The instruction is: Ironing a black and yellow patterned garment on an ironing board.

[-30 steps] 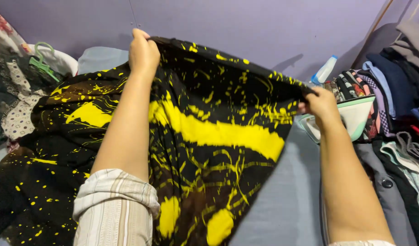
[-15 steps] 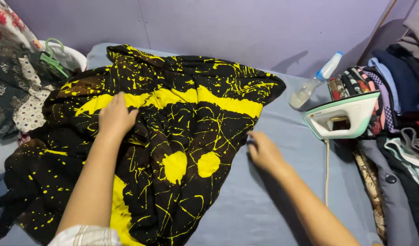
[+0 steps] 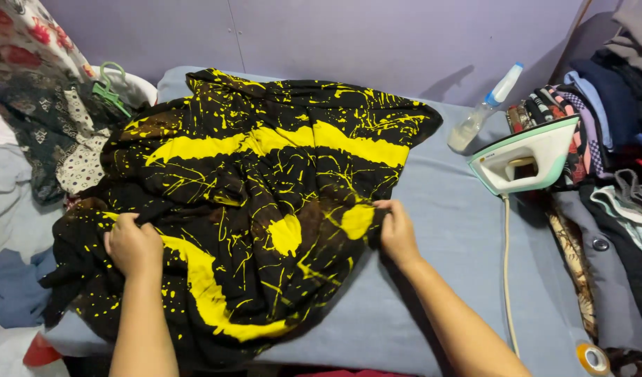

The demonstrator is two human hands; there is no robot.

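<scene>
Currently, the black cotton garment splashed with yellow paint-like streaks (image 3: 265, 209) is spread flat over the blue-grey padded ironing surface (image 3: 439, 244), its long axis running roughly left to right and slightly away from the person, from the near-left corner toward the far-right edge. The left hand (image 3: 134, 244) is pressed into the cloth near its near-left part, the fingers curled shut on a bunched fold. The right hand (image 3: 397, 230) is set at the garment's right border, the fingers pinched closed on the hem, so the bulk of the fabric lies to the left of that hand and to the right of and beyond the left one. Both hands are in contact with it; neither is nearer than the other. A white and mint-green steam iron (image 3: 527, 157) is stood on its heel well to the right, beside a clear plastic spray bottle with a blue nozzle (image 3: 485, 112) and a stack of folded clothes (image 3: 614, 139).

Compared with half a second ago, the left hand is found lower and further left on the cloth, the right hand has been brought up onto the hem, and the fabric's lower part is drawn wider.
</scene>
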